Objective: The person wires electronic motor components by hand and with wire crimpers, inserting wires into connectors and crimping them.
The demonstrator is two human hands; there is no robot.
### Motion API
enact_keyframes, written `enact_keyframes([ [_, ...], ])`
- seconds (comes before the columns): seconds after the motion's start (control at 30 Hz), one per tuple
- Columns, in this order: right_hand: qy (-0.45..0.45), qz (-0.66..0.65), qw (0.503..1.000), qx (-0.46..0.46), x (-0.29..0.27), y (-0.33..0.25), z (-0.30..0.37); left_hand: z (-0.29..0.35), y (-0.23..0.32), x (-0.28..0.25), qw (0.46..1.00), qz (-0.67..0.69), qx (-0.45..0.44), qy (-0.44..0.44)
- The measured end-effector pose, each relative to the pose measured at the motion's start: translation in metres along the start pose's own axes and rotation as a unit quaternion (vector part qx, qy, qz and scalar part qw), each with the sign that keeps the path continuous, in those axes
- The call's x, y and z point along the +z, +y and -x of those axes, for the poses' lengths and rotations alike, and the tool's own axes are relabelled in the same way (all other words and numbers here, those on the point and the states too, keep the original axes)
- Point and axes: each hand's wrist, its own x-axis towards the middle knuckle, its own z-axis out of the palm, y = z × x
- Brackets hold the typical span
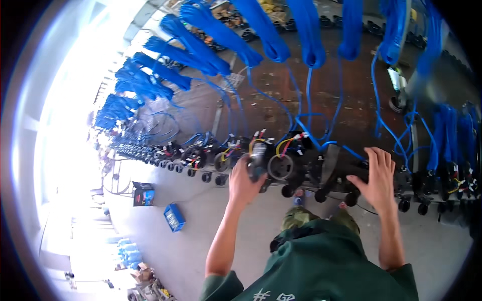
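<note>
My left hand is curled round a dark, shiny cylindrical part, smeared by motion. Just right of it, a round black housing lies with its hollow side up, and yellow and red wires stick out above it. My right hand has its thumb and fingers spread over the black parts at the bench edge, close to the end of a blue cable. Whether its fingertips touch a part, I cannot tell. A dark strap-like piece sits between my hands.
Coiled blue cables hang in a row above the brown bench. More black housings line its near edge to the left. On the grey floor stand a blue crate and a dark box, with blue bottles farther off.
</note>
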Motion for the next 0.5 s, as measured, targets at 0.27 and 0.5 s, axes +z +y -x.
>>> enact_keyframes([
  [0.27,0.031,0.055,0.998,0.021,0.044,0.025,0.000,-0.047,-0.097,0.048,0.969,-0.204,0.134,-0.032],
  [0.5,-0.142,0.265,0.933,0.198,0.012,-0.027,-0.017,-0.058,-0.110,0.033,0.978,-0.152,0.137,-0.046],
])
